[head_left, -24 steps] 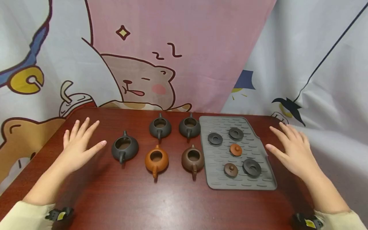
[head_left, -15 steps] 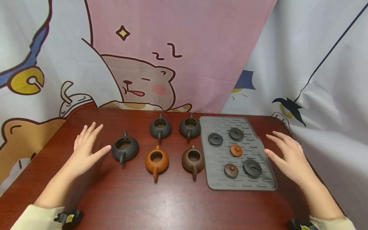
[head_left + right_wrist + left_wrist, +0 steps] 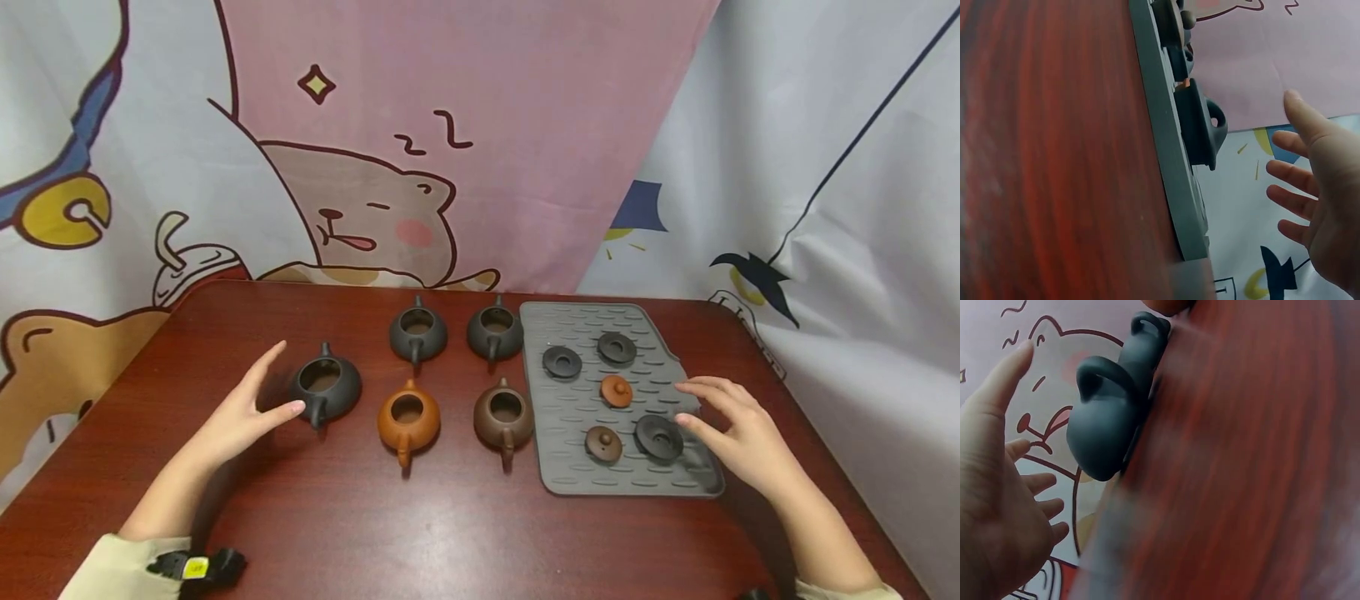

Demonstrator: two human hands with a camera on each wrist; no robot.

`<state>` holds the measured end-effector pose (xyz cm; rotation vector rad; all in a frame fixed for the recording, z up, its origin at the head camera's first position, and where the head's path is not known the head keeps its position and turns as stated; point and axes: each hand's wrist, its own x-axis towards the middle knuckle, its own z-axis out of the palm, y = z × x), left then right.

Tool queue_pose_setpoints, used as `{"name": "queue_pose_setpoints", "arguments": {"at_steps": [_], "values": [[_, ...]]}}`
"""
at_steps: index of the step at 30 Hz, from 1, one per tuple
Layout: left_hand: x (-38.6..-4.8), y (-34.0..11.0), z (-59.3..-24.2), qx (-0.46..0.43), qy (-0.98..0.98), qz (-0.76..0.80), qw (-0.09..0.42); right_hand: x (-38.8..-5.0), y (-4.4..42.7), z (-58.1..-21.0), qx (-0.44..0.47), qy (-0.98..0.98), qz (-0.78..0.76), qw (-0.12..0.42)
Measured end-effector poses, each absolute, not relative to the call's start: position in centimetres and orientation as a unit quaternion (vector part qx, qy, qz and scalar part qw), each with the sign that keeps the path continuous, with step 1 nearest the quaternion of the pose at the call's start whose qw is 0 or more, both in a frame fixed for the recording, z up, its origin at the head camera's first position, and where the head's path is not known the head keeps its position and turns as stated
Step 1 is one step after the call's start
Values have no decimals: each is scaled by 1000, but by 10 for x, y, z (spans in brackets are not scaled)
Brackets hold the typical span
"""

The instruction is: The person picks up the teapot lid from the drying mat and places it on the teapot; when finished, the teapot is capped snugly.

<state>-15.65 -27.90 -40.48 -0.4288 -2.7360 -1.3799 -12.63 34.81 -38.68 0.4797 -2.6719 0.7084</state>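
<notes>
Two hands (image 3: 238, 422) loosely spread, both empty, five teapots (image 3: 393, 427), five lids (image 3: 617, 392), one grey mat (image 3: 566, 425)

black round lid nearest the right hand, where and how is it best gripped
Likely best pinched by its raised loop handle, coming from above and the right with the right hand: the black round lid lies flat on the grey ribbed mat, handle upward.

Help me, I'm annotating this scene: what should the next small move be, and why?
Perhaps the right hand should reach in and pinch the nearest dark lid: it is open and empty beside that lid, while the left hand, also empty, is beside the leftmost teapot, which stands uncovered.
</notes>
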Motion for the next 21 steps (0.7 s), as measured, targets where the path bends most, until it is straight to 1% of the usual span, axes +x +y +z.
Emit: {"name": "queue_pose_setpoints", "arguments": {"at_steps": [2, 7, 12, 21], "values": [[-156, -279, -409, -135, -880, -455, 14, -126, 347, -389, 166, -941, 242, 167], [-158, -278, -420, -149, -870, -469, 6, -126, 348, -394, 173, -939, 245, 168], [-157, -276, -427, -159, -867, -472, -4, -126, 350, -401, 172, -935, 271, 152], [-157, -273, -431, -137, -882, -451, -16, -127, 353, -411, 170, -932, 296, 125]]}}
